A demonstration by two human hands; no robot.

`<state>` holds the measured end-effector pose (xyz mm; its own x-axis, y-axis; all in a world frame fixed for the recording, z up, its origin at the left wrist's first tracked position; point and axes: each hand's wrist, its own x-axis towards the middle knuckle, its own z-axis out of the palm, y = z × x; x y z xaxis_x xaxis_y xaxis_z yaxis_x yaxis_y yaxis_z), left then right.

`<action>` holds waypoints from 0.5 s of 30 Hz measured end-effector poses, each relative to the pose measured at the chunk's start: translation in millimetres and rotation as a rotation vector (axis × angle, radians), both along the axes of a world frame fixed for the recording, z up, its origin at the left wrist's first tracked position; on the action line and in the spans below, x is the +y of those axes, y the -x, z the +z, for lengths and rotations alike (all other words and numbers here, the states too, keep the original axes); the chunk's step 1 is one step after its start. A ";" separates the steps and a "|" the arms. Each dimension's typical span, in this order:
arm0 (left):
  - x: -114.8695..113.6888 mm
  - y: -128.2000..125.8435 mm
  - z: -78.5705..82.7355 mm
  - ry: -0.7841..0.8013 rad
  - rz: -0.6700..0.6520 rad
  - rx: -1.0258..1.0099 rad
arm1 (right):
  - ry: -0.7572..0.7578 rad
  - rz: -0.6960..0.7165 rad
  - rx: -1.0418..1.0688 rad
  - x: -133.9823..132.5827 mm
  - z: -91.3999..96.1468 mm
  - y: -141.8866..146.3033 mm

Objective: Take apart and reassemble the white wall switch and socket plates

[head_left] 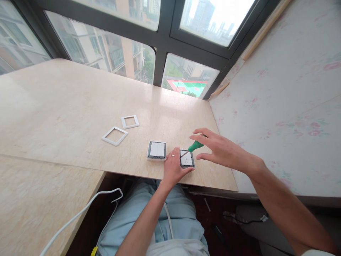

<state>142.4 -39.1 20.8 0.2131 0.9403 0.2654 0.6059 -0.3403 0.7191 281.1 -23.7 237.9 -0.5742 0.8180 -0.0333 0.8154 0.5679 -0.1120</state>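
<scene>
My left hand (173, 166) grips a white wall socket (186, 159) with a dark grey border, thumb at its near edge and fingers along its left side. Over the socket slants a green-handled screwdriver (195, 145), its tip at the socket's left border. My right hand (210, 144) has the handle's upper end in its fingers, with the thumb held apart from it. Left of my left hand, a white wall switch (156, 150) with a similar dark border lies on the marble-patterned counter (80, 117).
Two white square frames, one nearer (114, 143) and one farther (123, 123), lie to the left. Windows (133, 57) rise behind the counter, and a flowered wall (287, 106) bounds the right. A white cable (80, 212) hangs over the counter's front edge at left.
</scene>
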 end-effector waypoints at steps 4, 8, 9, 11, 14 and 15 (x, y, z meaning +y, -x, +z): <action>0.4 0.2 1.0 0.006 -0.002 0.001 | -0.074 -0.215 -0.135 2.6 -4.1 7.0; 0.6 0.1 1.9 0.021 0.000 0.003 | -0.158 -0.359 -0.409 7.2 -6.2 9.8; 0.6 0.0 1.9 0.023 0.000 0.002 | -0.171 -0.357 -0.418 7.5 -5.8 8.6; 0.4 0.0 1.8 0.023 0.000 0.003 | -0.164 -0.281 -0.327 7.1 -4.0 4.3; 0.1 0.1 1.5 0.017 -0.002 0.000 | -0.068 -0.089 -0.092 5.1 -1.4 -3.0; 0.1 0.1 1.5 0.015 -0.003 -0.002 | -0.027 -0.055 -0.030 4.6 -1.2 -4.5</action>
<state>142.2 -39.0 22.3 0.2158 0.9434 0.2518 0.6037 -0.3316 0.7250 285.6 -19.1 236.6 -0.5275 0.8491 -0.0270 0.8482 0.5247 -0.0723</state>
